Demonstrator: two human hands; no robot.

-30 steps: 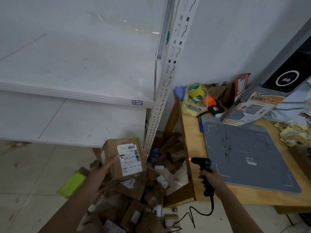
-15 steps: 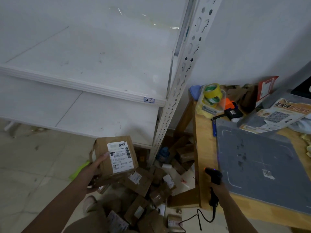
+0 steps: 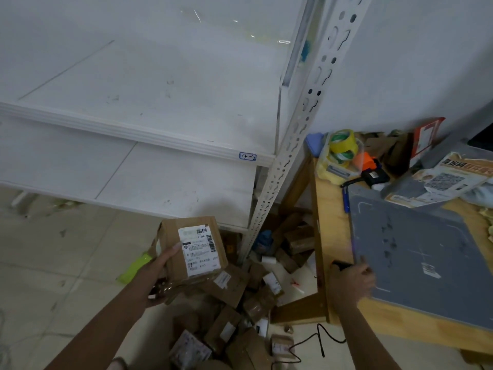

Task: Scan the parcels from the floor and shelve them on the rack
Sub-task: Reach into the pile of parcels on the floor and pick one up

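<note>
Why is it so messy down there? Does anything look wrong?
Yes. The parcels lie in a jumbled heap on the floor by the rack post, tilted every way, some spilling under the wooden table. A bright green thing lies apart on the tiles. The left hand holds one box.

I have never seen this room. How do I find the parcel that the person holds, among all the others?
Find the white rack and follow its perforated post down to the pile of brown parcels on the floor. Left of the post's foot, the left hand grips the parcel. Only it is raised above the pile, label up.
</note>
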